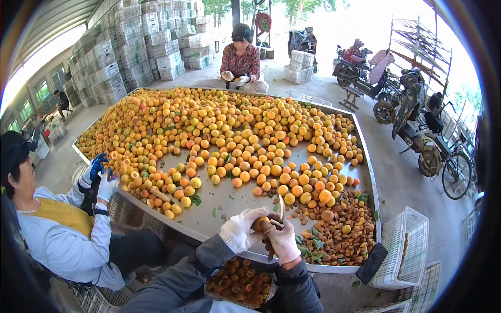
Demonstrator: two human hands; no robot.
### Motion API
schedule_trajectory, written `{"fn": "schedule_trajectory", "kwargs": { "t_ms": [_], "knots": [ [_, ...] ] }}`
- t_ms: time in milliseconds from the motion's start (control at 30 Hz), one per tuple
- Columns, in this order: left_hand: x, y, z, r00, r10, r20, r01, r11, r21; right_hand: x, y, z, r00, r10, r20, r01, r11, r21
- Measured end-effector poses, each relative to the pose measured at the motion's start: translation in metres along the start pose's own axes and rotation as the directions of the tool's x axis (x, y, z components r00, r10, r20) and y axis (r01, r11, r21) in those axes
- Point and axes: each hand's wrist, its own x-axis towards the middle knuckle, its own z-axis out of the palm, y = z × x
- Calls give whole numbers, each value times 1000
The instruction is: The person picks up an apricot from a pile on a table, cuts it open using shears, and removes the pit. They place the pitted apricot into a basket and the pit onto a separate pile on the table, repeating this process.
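Note:
My left hand [243, 229], in a whitish glove, is closed round an apricot [260, 224] just above the near edge of a metal-topped table [206, 211]. Close against it, my right hand [283, 243], gloved with darker fingertips showing, grips a cutting tool with a curved metal blade [282, 207]. The blade points up and away; part of a red handle shows below the fingers. Fingers hide where blade and fruit meet. A big heap of orange-yellow apricots [209, 122] covers the table's far side. Brown pits or scraps [344, 235] lie with leaves to the right of my hands.
Below my forearms stands a crate of halved apricots [240, 284]. White plastic crates [402, 245] stand at the right, near a dark flat object [372, 263] at the table corner. Co-workers sit at left [73, 219] and across [241, 60]. Scooters [360, 73] are parked beyond.

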Motion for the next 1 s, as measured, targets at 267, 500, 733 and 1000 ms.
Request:
{"fn": "schedule_trajectory", "kwargs": {
  "t_ms": [267, 500, 733, 1000],
  "knots": [
    [1, -12, 23, 975, -45, -215, -4, 975, -222, 10, 9, 15, 995, -64, -78, 75, 987, 141],
    [8, -46, 26, 827, -541, 153, 164, -28, -986, 16, -3, 16, 1000, -16, -6, 16, 999, 31],
    [4, -53, 24, 797, -528, 293, 183, -251, -950, 24, 5, 2, 994, -73, 84, 73, 997, -1],
    [6, -79, 9, 700, -711, 67, 61, -34, -998, 24, 24, 0, 948, -318, 10, 317, 941, -118]
  ]
}}
